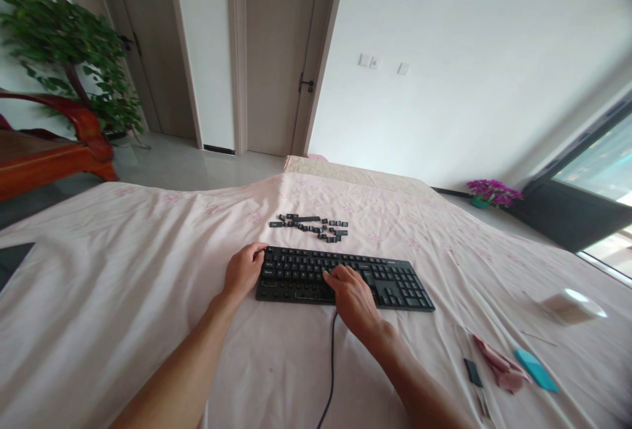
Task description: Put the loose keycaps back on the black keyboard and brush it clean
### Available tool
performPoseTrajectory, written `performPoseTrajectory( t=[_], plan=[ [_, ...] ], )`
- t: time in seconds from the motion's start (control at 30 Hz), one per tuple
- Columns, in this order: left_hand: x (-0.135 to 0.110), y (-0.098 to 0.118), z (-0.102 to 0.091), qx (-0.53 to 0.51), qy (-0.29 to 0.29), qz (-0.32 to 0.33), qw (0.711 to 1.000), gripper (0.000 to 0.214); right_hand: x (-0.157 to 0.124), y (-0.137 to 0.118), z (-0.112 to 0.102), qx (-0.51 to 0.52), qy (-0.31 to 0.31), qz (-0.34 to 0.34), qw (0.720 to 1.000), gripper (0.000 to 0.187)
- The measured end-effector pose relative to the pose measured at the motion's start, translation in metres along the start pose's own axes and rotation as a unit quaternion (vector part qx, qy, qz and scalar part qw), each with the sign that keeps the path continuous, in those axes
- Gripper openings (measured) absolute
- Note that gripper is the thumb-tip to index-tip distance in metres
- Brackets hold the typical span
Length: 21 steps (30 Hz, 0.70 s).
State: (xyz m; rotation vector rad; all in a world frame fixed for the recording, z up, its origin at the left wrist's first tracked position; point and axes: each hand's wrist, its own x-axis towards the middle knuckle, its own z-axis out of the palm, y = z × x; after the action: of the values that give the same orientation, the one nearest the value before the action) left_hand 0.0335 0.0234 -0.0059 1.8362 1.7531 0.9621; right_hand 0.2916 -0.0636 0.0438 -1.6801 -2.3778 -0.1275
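Note:
A black keyboard [395, 284] lies flat on the pink cloth-covered surface, its cable [332, 356] running toward me. Along its lower left rows the keycaps are off and the bare base shows. My left hand [243, 269] is closed on the keyboard's upper left corner. Over the middle of the keys sits my right hand [351, 294], thumb and fingertips brought together at the edge of the bare rows. Whether a keycap is between those fingertips is hidden. Just beyond the keyboard lie several loose black keycaps [311, 228], a long space-bar cap [307, 219] among them.
To the right are a tool with a black handle [473, 372], a pink cloth [503, 366], a turquoise flat piece [536, 370] and a pale roll [575, 306]. A dark flat object [14, 259] lies at the left edge. A wooden chair [74, 146] stands beyond.

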Motion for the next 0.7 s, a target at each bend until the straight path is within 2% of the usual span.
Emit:
performPoseTrajectory(
  t=[0.2,0.33,0.5,0.57,0.7],
  plan=[
    [0.000,-0.001,0.001,-0.005,-0.002,-0.005,1.000,0.030,-0.005,-0.004,0.002,-0.046,-0.002,-0.007,0.999,0.029],
    [0.000,0.000,0.001,-0.013,-0.001,-0.008,1.000,0.030,0.002,0.002,-0.002,-0.014,0.000,0.000,1.000,0.029],
    [0.002,0.000,0.002,-0.021,-0.006,-0.018,1.000,0.029,0.043,0.028,-0.004,0.059,0.057,0.058,0.995,0.031],
    [0.002,0.000,0.002,-0.024,-0.005,-0.016,1.000,0.029,0.066,0.037,-0.001,0.047,0.071,0.092,0.992,0.027],
    [0.002,-0.001,0.002,-0.023,-0.003,-0.016,1.000,0.029,0.104,0.045,0.012,-0.019,0.044,0.112,0.992,0.025]
  ],
)
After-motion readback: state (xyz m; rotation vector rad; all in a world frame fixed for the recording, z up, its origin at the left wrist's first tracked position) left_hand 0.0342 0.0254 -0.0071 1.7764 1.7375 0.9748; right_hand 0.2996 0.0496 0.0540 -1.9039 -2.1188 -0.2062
